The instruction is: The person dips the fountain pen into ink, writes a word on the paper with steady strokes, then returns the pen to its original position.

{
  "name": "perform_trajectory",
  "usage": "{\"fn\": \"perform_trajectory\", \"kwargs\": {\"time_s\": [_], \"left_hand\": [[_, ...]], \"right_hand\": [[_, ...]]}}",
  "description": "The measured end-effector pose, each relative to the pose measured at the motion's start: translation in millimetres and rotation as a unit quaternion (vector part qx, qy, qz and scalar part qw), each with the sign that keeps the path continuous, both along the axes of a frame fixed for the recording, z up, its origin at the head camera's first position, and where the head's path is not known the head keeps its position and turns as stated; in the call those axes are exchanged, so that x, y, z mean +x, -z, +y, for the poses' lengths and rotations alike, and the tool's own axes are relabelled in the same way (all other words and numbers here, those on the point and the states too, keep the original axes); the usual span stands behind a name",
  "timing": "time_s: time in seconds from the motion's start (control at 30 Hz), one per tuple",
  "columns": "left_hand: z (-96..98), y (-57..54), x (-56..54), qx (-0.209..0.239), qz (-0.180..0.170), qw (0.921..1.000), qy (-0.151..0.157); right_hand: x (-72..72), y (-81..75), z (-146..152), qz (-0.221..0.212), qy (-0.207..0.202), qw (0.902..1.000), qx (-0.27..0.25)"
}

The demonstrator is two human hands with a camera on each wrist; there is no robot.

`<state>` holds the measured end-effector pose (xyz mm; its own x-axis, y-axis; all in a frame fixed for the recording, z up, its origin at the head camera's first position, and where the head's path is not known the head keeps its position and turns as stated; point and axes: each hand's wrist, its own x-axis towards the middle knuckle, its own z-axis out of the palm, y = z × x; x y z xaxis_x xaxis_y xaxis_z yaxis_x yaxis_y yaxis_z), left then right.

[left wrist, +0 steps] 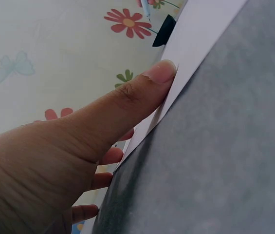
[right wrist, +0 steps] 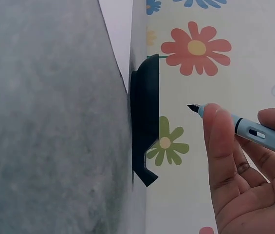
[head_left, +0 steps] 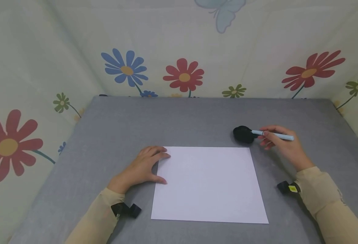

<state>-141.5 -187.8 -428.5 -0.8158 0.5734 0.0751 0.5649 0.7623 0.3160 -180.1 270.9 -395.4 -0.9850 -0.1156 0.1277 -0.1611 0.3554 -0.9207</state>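
A light blue fountain pen is pinched in my right hand, with its dark nib showing in the right wrist view. The nib end hangs over or near a black, rounded, dish-like object; in the right wrist view the two are apart. My left hand rests at the left edge of a blank white sheet of paper. Its thumb lies on the sheet, fingers spread.
A grey cloth-covered table carries the paper, with the black object just past its far right corner. Behind stands a pale curtain printed with flowers and a butterfly. A small black device is strapped to each wrist.
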Motion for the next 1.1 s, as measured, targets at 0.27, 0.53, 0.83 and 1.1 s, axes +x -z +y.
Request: {"fn": "perform_trajectory", "kwargs": {"time_s": [0.27, 0.53, 0.83, 1.1], "left_hand": [[-0.1, -0.1, -0.6, 0.004, 0.003, 1.0, 0.004], [-0.3, -0.2, -0.3, 0.009, -0.001, 1.0, 0.004], [-1.0, 1.0, -0.7, 0.008, 0.003, 1.0, 0.004], [-0.1, 1.6, -1.2, 0.009, 0.008, 0.9999, 0.006]], "right_hand": [[0.1, -2.0, -0.9, -0.002, -0.012, 0.9988, -0.047], [0.0, -2.3, -3.6, 0.014, -0.001, 0.9998, -0.017], [6.2, -10.7, -11.7, 0.028, 0.025, 0.9989, -0.028], [14.1, -22.5, -23.2, 0.044, 0.015, 0.9957, -0.08]]}}
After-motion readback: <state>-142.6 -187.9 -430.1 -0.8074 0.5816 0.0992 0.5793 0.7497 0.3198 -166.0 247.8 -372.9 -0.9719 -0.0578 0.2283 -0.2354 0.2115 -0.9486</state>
